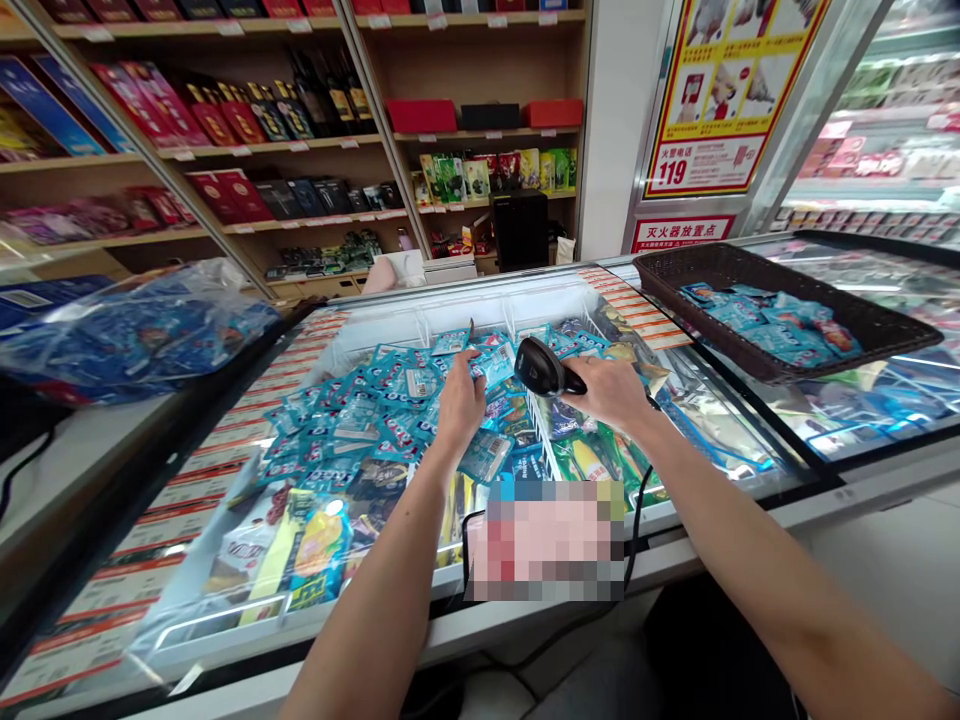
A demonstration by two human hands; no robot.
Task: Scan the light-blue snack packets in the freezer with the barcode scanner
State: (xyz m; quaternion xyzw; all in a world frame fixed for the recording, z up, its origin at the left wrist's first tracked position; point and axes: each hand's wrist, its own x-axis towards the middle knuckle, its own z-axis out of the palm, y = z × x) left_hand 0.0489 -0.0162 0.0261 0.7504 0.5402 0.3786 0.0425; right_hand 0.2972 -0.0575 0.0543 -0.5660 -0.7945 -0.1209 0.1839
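My right hand (611, 390) is wrapped round the handle of a black handheld barcode scanner (538, 368). The scanner's head points left, toward my other hand. My left hand (463, 395) is closed, thumb and fingers together, at the edge of a small blue packet (496, 366) with a pale label, just in front of the scanner. Beneath both hands, a loose heap of similar blue packets (367, 410) lies on the glass top of a chest freezer (172, 530). From the scanner a black cable (640, 515) runs down over the freezer's front edge.
On the right, a dark woven basket (757, 365) holds several blue packets. A clear plastic bag (142, 330) full of blue packets lies at left. Through the glass show frozen goods (319, 545). A blurred-out patch (547, 540) covers something at the front edge. Stocked shelves (487, 140) stand behind.
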